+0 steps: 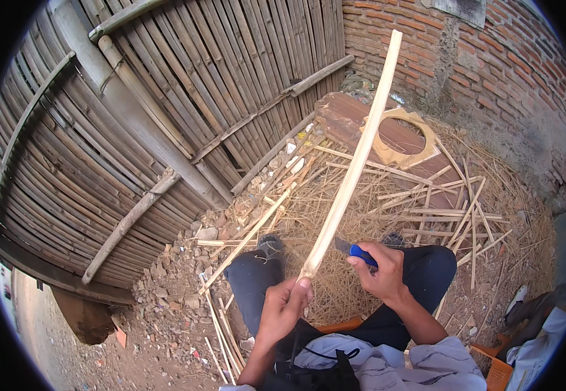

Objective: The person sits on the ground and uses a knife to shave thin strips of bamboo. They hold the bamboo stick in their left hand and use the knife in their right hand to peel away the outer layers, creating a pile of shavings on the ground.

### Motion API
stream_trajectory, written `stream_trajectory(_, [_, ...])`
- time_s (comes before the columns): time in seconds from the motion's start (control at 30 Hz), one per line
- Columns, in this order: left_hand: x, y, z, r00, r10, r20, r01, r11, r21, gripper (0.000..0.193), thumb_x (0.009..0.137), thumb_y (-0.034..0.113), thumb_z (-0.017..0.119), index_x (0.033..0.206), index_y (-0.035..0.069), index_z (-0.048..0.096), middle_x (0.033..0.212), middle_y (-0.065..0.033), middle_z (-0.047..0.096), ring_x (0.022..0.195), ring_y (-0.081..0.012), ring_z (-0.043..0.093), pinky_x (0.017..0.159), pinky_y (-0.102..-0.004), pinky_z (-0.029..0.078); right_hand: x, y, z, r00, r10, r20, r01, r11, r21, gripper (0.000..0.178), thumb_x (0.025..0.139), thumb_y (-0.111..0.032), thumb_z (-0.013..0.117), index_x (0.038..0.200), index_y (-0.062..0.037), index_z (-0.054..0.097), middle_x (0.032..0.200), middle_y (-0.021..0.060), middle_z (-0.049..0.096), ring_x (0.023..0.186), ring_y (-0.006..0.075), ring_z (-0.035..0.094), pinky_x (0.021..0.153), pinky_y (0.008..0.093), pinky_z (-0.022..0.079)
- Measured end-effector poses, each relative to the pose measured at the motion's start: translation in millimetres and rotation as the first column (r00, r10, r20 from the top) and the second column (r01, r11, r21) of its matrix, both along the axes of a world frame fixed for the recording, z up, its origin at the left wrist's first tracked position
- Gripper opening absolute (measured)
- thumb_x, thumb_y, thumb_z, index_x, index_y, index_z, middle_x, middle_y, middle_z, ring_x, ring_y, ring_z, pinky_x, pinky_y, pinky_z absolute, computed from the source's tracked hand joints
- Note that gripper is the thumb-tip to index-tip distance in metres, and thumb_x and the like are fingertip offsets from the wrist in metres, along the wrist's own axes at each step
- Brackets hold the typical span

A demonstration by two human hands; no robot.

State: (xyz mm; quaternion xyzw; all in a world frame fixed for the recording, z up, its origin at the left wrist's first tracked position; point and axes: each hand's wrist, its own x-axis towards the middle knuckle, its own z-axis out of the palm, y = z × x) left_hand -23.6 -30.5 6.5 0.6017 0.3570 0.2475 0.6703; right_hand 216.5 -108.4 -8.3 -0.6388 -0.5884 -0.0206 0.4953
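A long, pale bamboo strip (354, 169) slants up and away from me. My left hand (284, 307) is closed round its near end, the thumb lying on top. My right hand (382, 268) grips a knife (363, 255) by its blue handle. The short grey blade points left toward the strip, close to its right edge; I cannot tell whether it touches. Both hands are over my bent knees, with thin shavings (341, 300) heaped on the ground between my legs.
Cut bamboo strips (420, 189) lie scattered ahead, by a brown panel (338, 120) and a board with a round hole (387, 151). A bamboo wall (185, 85) stands left, a brick wall (400, 39) at the back right. Another person's leg (530, 319) and an orange stool (499, 373) are at right.
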Motion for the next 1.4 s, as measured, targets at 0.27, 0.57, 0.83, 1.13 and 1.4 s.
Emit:
stream_trajectory(0.27, [8, -1, 2, 1.0, -0.016, -0.011, 0.016, 1.0, 0.025, 0.04, 0.116, 0.031, 0.058, 0.091, 0.002, 0.069, 0.063, 0.0038, 0.053, 0.056, -0.0043, 0.046, 0.052, -0.027, 0.037, -9, 0, 7, 0.989, 0.103, 0.106, -0.106, 0.994, 0.023, 0.029, 0.092, -0.03, 0.088, 0.102, -0.0048, 0.077, 0.086, 0.0108, 0.078, 0.069, 0.026, 0.077, 0.059, 0.0352, 0.059])
stream_trajectory(0.57, [16, -6, 7, 0.997, 0.002, -0.071, 0.008, 0.988, 0.152, 0.037, 0.116, 0.028, 0.059, 0.091, 0.002, 0.07, 0.062, 0.003, 0.054, 0.058, -0.0052, 0.049, 0.054, -0.028, 0.039, -14, 3, 13, 0.982, 0.132, 0.134, -0.132, 0.991, -0.011, 0.028, 0.092, -0.03, 0.088, 0.102, -0.0061, 0.077, 0.084, 0.0084, 0.077, 0.065, 0.0246, 0.075, 0.055, 0.0345, 0.056])
stream_trajectory(0.83, [11, -8, 8, 0.997, -0.064, -0.038, 0.065, 0.997, 0.044, 0.04, 0.117, 0.028, 0.057, 0.089, 0.001, 0.067, 0.063, 0.0021, 0.053, 0.06, -0.0053, 0.046, 0.056, -0.0278, 0.038, -14, -1, 19, 0.984, 0.083, 0.155, -0.09, 0.995, 0.033, 0.028, 0.09, -0.031, 0.089, 0.099, -0.0061, 0.078, 0.08, 0.0079, 0.077, 0.063, 0.0238, 0.074, 0.054, 0.0336, 0.056])
stream_trajectory(1.13, [3, -9, 8, 0.996, -0.078, -0.037, 0.08, 0.996, 0.044, 0.042, 0.117, 0.029, 0.057, 0.087, 0.001, 0.066, 0.066, 0.0009, 0.054, 0.061, -0.0059, 0.048, 0.057, -0.0277, 0.039, 4, -1, 33, 0.979, 0.02, 0.205, -0.027, 0.999, 0.033, 0.027, 0.09, -0.031, 0.089, 0.099, -0.0076, 0.079, 0.079, 0.0066, 0.076, 0.06, 0.0233, 0.072, 0.054, 0.0343, 0.054])
stream_trajectory(1.4, [-2, -7, 6, 0.996, -0.075, -0.051, 0.078, 0.995, 0.059, 0.042, 0.118, 0.029, 0.057, 0.088, 0.001, 0.067, 0.066, 0.0006, 0.056, 0.062, -0.0061, 0.051, 0.058, -0.0278, 0.04, 13, 4, 36, 0.969, 0.022, 0.248, -0.034, 0.999, 0.043, 0.027, 0.091, -0.03, 0.088, 0.1, -0.0067, 0.078, 0.079, 0.0083, 0.076, 0.06, 0.0259, 0.072, 0.054, 0.0363, 0.055])
